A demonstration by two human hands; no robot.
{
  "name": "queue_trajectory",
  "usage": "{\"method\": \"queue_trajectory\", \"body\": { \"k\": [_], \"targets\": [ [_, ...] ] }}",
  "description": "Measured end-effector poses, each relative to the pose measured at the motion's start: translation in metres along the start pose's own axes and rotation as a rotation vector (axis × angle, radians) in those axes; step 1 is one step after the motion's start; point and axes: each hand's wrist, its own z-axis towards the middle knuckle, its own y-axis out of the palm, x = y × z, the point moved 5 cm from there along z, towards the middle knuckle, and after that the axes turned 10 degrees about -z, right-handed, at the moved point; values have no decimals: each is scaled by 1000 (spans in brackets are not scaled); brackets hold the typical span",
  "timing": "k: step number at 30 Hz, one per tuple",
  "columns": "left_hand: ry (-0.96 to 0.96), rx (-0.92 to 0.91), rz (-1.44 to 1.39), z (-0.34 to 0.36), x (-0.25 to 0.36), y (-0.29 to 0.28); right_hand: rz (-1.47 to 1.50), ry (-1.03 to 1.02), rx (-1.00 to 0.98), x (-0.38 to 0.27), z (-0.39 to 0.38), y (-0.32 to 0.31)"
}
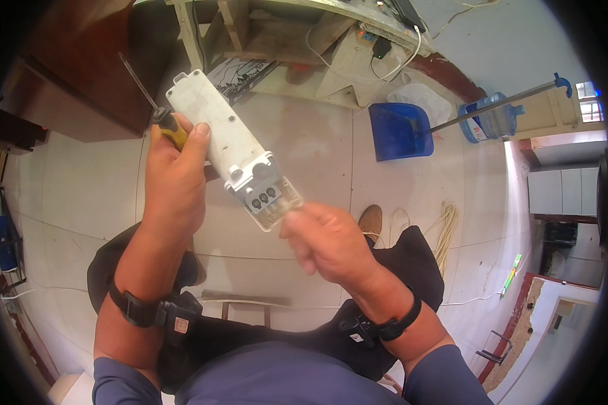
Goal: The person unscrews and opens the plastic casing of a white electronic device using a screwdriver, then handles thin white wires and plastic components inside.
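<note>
My left hand [174, 185] is closed around a long white plastic housing [213, 118], thumb on its face. The same hand also holds a screwdriver [175, 131] with a yellow and black handle, its shaft pointing up and away to the left. The housing slants from far left to near right. At its near end a clear plastic cover [269, 221] surrounds a grey block with three round dark terminals [263, 198]. My right hand [334, 243], slightly blurred, pinches the right corner of that clear cover; its fingertips are partly hidden.
A blue dustpan [400, 131] with a long handle stands at the far right, beside a large water bottle [483, 120]. Pale cable [447, 236] lies coiled on the tiled floor right of my legs. A wooden bench [277, 37] and a dark red cabinet [81, 101] stand beyond.
</note>
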Motion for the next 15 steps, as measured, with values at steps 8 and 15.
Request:
{"method": "queue_trajectory", "body": {
  "k": [8,15],
  "targets": [
    [105,-65,-4,3,8,-2,-70,7,-23,6,5,-2],
    [-92,-99,-21,8,7,-5,99,-21,-198,14,8,2]
  ]
}}
